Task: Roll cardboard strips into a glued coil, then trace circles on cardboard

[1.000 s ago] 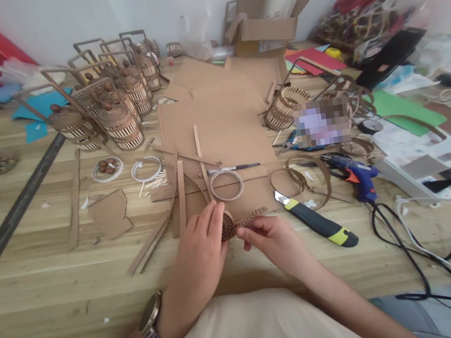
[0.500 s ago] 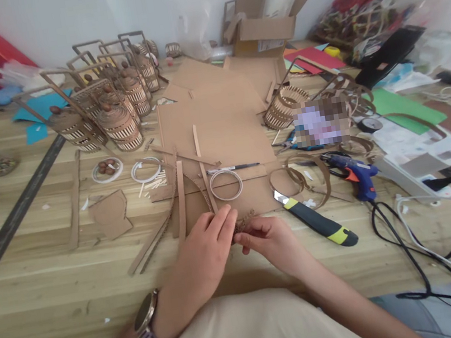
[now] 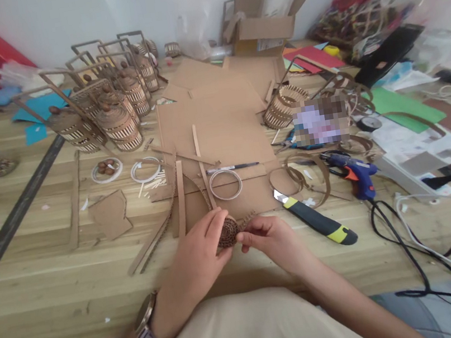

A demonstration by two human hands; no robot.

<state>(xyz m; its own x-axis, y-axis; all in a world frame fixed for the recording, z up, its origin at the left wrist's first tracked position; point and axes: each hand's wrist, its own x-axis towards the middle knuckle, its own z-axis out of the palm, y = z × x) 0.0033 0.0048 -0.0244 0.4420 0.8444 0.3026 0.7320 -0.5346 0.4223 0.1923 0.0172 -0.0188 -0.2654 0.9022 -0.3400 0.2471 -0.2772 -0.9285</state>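
Observation:
A brown coil of rolled corrugated cardboard (image 3: 228, 233) sits between my two hands near the table's front edge. My left hand (image 3: 201, 246) wraps round its left side, fingers and thumb closed on it. My right hand (image 3: 267, 237) pinches the strip at the coil's right side; a loose end of the strip rises above the fingers. Just beyond the coil lies a white ring (image 3: 228, 197) on flat cardboard (image 3: 218, 119), with a pen (image 3: 232, 167) behind it. To the right of my right hand rests a utility knife (image 3: 315, 217), its blade out.
Several small lidded lantern-like baskets with handles (image 3: 120, 129) stand at the back left. Cardboard strips (image 3: 180, 201) lie left of centre. A blue glue gun (image 3: 357, 174) and its black cord (image 3: 408, 260) are at right, near an unlidded basket (image 3: 274, 113). An opened carton (image 3: 264, 30) stands behind.
My left fingers have shifted a little left and back off the top of the coil, so its spiral face now shows. The right hand stays nearly in place.

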